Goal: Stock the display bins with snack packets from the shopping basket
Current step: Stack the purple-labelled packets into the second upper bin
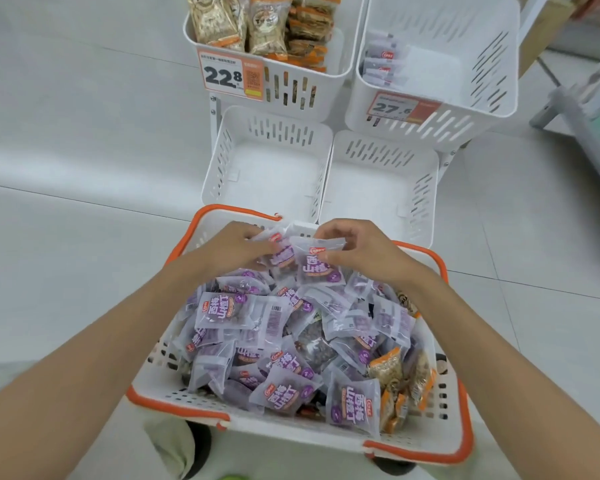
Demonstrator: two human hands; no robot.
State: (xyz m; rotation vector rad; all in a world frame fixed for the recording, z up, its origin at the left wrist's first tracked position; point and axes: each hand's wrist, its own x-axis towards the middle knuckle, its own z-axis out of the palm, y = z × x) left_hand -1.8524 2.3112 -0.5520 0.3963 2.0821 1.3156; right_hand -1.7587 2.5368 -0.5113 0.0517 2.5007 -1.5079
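Note:
A white shopping basket (440, 434) with orange rim sits in front of me, piled with several purple snack packets (284, 393) and a few orange ones (392, 368) at its right side. At the basket's far end my left hand (232, 245) grips a small bunch of purple packets (279, 252). My right hand (357, 244) pinches the top of another purple packet (317, 263) right beside them. Beyond the basket stand two empty white lower bins (267, 168) (381, 188). The upper right bin (440, 60) holds a few purple packets at its left wall.
The upper left bin (340, 74) is full of brown and orange packets and carries a 22.8 price tag (229, 76). The upper right bin has a 27.6 tag (400, 107). White tiled floor lies left and right. A grey shelf frame (575, 112) stands at far right.

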